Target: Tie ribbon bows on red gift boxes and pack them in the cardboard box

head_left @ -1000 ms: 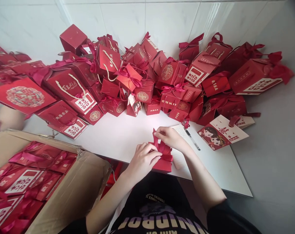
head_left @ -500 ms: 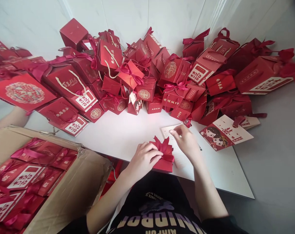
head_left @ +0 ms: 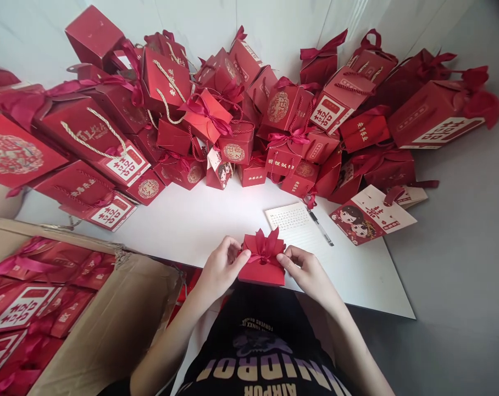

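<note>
A small red gift box [head_left: 261, 273] with a dark red ribbon bow [head_left: 264, 245] on top sits at the table's front edge, close to my body. My left hand [head_left: 222, 264] grips its left side, thumb at the ribbon and fingers curled behind. On the other side my right hand [head_left: 305, 269] pinches the ribbon's right end by the box's edge. Just beyond lies a notebook [head_left: 288, 218] with handwritten lines, and a pen [head_left: 321, 226] rests across its right part.
Many red gift boxes [head_left: 284, 110] with ribbons and cord handles are piled along the table's back. At left stands an open cardboard carton [head_left: 105, 313] holding more boxes. A printed card-like bag [head_left: 371, 214] lies at right on the white table [head_left: 369, 275]. Part of another person's arm [head_left: 2, 199] shows far left.
My right hand has come down from the notebook to the right side of the gift box, uncovering the pen. My left hand has shifted to the box's left side. The view has moved slightly.
</note>
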### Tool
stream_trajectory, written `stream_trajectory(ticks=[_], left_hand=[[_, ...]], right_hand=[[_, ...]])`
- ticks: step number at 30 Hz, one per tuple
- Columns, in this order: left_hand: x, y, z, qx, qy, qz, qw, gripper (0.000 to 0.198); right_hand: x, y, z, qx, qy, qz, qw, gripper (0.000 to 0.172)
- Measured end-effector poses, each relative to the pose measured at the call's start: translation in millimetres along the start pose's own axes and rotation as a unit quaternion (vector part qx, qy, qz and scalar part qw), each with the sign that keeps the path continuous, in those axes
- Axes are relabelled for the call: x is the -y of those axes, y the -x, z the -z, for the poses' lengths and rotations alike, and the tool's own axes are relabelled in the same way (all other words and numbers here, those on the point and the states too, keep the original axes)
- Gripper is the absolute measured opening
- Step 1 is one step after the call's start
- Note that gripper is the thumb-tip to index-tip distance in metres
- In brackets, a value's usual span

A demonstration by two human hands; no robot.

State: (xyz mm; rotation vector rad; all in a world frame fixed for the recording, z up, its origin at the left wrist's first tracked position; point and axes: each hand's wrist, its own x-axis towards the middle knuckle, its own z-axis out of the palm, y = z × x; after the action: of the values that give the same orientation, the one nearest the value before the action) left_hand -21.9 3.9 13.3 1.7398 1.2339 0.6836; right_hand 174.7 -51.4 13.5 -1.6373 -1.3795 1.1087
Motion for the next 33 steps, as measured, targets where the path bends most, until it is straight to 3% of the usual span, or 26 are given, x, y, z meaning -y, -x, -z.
stream_trajectory(ticks=[2,6,11,19,26,28,33], left_hand=[[-1,2,1.6,0.045,0.017,0.032,0.998,0.031],[0,3,-0.5,0.061,0.063,0.036,0.996,0.035],[12,1,-6.5,0.081,0.136,0.026,0.987,0.036],[24,0,-13.6,0.11,0.19,-0.009,0.976,0.033],[33,-2,-15.8,0.117,0.186,-0.039,0.975,0.035],[35,-5,-15.1,0.125,0.186,-0.038,0.974,0.037],[36,-8,-7.2,0.129,0.209,-0.004,0.969,0.044]], right_hand=[[-2,1,1,0.005,-0.006,0.0,1.0,0.041],[-5,3,1,0.0,-0.032,-0.001,0.999,0.043],[-14,-2,-3,0.01,-0.159,0.011,0.987,0.044],[-39,-9,-16,0.012,-0.363,0.008,0.932,0.044],[-41,-10,-22,0.032,-0.443,0.002,0.896,0.043],[-43,-12,-22,0.035,-0.436,0.011,0.899,0.044],[-46,-10,-4,0.032,-0.305,0.047,0.951,0.042]])
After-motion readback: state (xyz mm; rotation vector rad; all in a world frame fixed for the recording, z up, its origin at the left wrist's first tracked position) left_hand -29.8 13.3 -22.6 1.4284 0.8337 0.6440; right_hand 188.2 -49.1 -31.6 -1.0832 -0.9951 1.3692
